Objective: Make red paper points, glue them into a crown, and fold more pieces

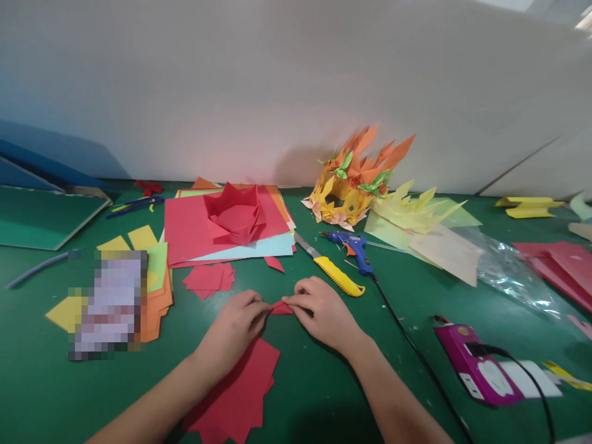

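Between my two hands a small piece of folded red paper point(282, 308) lies low over the green table. My left hand point(243, 320) pinches its left end, and my right hand point(321, 311) pinches the right end with thumb and fingers. A fanned stack of red paper squares point(235, 394) lies under and beside my left forearm. Just beyond my left hand is a smaller pile of red paper pieces point(210, 279). One pointed red paper piece point(274, 264) sits farther back, near the box cutter.
A yellow box cutter point(340, 276) and a blue glue gun point(354, 243) with its cord lie beyond my right hand. A red paper crown point(235, 216) rests on stacked sheets; an orange-yellow paper crown point(356, 179) stands behind. A magenta power strip point(478, 364) is at right.
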Tool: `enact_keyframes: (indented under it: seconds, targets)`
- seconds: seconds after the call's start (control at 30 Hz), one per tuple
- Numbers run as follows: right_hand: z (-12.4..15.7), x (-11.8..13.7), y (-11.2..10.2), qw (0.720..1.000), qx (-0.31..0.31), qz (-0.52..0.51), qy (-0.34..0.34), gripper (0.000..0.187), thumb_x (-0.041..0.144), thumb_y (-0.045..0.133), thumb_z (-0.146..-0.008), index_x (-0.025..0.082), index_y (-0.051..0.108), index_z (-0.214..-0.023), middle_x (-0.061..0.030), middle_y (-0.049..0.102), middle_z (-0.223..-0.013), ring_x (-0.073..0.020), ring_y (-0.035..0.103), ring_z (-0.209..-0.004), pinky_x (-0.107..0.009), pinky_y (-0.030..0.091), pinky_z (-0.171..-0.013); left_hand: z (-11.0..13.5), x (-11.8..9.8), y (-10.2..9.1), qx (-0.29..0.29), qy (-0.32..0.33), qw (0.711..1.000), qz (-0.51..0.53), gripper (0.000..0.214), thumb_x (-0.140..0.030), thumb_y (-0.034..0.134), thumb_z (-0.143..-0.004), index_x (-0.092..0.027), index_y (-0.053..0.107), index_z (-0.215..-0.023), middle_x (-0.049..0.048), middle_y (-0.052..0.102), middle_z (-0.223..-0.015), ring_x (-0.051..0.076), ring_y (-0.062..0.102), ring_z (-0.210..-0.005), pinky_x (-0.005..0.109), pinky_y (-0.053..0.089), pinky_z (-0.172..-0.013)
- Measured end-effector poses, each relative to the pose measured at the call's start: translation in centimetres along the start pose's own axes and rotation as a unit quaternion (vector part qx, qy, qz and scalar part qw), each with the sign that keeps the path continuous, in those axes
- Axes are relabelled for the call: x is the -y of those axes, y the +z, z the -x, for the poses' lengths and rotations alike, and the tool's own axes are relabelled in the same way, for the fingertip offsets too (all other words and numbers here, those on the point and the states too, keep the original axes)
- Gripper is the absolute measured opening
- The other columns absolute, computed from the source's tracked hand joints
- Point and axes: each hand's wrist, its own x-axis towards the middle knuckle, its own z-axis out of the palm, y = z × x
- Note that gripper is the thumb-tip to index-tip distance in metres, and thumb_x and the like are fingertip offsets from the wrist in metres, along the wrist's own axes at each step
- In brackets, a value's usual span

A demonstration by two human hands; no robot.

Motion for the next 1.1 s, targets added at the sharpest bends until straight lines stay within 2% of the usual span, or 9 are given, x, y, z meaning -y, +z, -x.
enact_keyframes:
  seconds: [0.1, 0.17, 0.27, 0.33, 0.4, 0.47, 0.53, 0.63, 1.1]
  targets:
    - [0.4, -0.2, -0.8, 0.965, -0.181, -0.175, 0.077, 0.020, 0.029, 0.053, -0.090, 0.022, 0.070, -0.083, -0.0040, 0.061, -0.071, -0.0167, 0.054, -0.066, -0.031, 0.043, -0.060, -0.1, 0.1, -0.1, -0.004, -0.015, 1.000, 0.022, 0.024, -0.013, 0.045, -0.089, -0.017, 0.068, -0.087, 0.0035, 0.059, -0.075, 0.014, 0.058, -0.066, 0.024, 0.048, -0.062]
    - [0.6, -0.8, -1.9, 0.865, -0.341, -0.343, 0.135, 0.033, 0.045, 0.051, -0.090, 0.025, 0.066, -0.070, 0.0008, 0.051, -0.056, -0.0134, 0.046, -0.051, -0.028, 0.038, -0.050, -0.2, 0.1, -0.1, -0.003, -0.018, 1.000, 0.025, 0.023, -0.014, 0.045, -0.088, -0.016, 0.068, -0.084, 0.0037, 0.060, -0.075, 0.014, 0.058, -0.066, 0.024, 0.048, -0.062]
    - [0.7, -2.3, -3.6, 0.723, -0.386, -0.551, 0.159, 0.060, 0.073, 0.040, -0.080, 0.023, 0.050, -0.047, 0.0059, 0.027, -0.040, -0.0100, 0.025, -0.036, -0.025, 0.025, -0.037, -0.2, 0.1, -0.1, -0.002, -0.021, 1.000, 0.021, 0.020, -0.016, 0.048, -0.088, -0.017, 0.067, -0.082, 0.0031, 0.060, -0.074, 0.014, 0.059, -0.066, 0.024, 0.048, -0.062]
    - [0.6, -3.0, -4.0, 0.691, -0.402, -0.580, 0.157, 0.061, 0.075, 0.047, -0.075, 0.022, 0.045, -0.044, 0.0076, 0.023, -0.038, -0.0089, 0.017, -0.035, -0.025, 0.020, -0.035, -0.3, 0.0, -0.1, -0.002, -0.025, 1.000, 0.018, 0.018, -0.017, 0.049, -0.088, -0.017, 0.066, -0.082, 0.0028, 0.060, -0.075, 0.014, 0.059, -0.067, 0.025, 0.049, -0.063]
    - [0.4, -3.0, -3.6, 0.738, -0.369, -0.540, 0.166, 0.060, 0.075, 0.044, -0.077, 0.023, 0.047, -0.046, 0.0077, 0.025, -0.038, -0.0091, 0.018, -0.035, -0.025, 0.020, -0.036, -0.3, 0.0, -0.1, 0.000, -0.031, 0.999, 0.018, 0.017, -0.017, 0.050, -0.088, -0.018, 0.065, -0.082, 0.0029, 0.061, -0.077, 0.014, 0.059, -0.069, 0.025, 0.049, -0.064]
    - [0.0, -2.2, -2.4, 0.842, -0.278, -0.425, 0.185, 0.056, 0.070, 0.042, -0.081, 0.024, 0.055, -0.052, 0.0060, 0.037, -0.041, -0.0101, 0.029, -0.036, -0.025, 0.026, -0.039, -0.3, -0.1, -0.1, 0.002, -0.036, 0.999, 0.018, 0.015, -0.016, 0.050, -0.088, -0.017, 0.064, -0.081, 0.0031, 0.061, -0.078, 0.015, 0.059, -0.070, 0.025, 0.048, -0.065]
    - [-0.3, -0.9, -0.9, 0.880, -0.225, -0.374, 0.186, 0.030, 0.050, 0.069, -0.074, 0.022, 0.065, -0.061, 0.0016, 0.057, -0.054, -0.0126, 0.048, -0.050, -0.026, 0.036, -0.049, -0.2, -0.1, 0.0, 0.004, -0.039, 0.999, 0.014, 0.014, -0.016, 0.052, -0.088, -0.017, 0.063, -0.080, 0.0032, 0.061, -0.078, 0.016, 0.059, -0.072, 0.026, 0.048, -0.066]
    - [-0.5, 0.6, 1.0, 0.975, -0.048, -0.196, 0.099, 0.016, 0.030, 0.063, -0.084, 0.022, 0.070, -0.072, -0.0022, 0.065, -0.068, -0.0161, 0.058, -0.067, -0.029, 0.044, -0.065, -0.2, -0.1, 0.1, 0.003, -0.040, 0.999, 0.007, 0.013, -0.017, 0.053, -0.088, -0.018, 0.062, -0.079, 0.0026, 0.061, -0.077, 0.016, 0.059, -0.073, 0.027, 0.048, -0.066]
    - [-0.5, 1.2, 2.2, 0.995, 0.053, -0.007, 0.082, 0.015, 0.014, 0.056, -0.088, 0.016, 0.068, -0.082, -0.0055, 0.064, -0.079, -0.0181, 0.060, -0.077, -0.028, 0.046, -0.068, 0.5, 0.7, -1.1, 0.052, 0.025, 0.997, -0.056, 0.024, -0.020, 0.045, -0.094, -0.017, 0.066, -0.081, 0.0036, 0.058, -0.075, 0.016, 0.055, -0.071, 0.027, 0.043, -0.063]
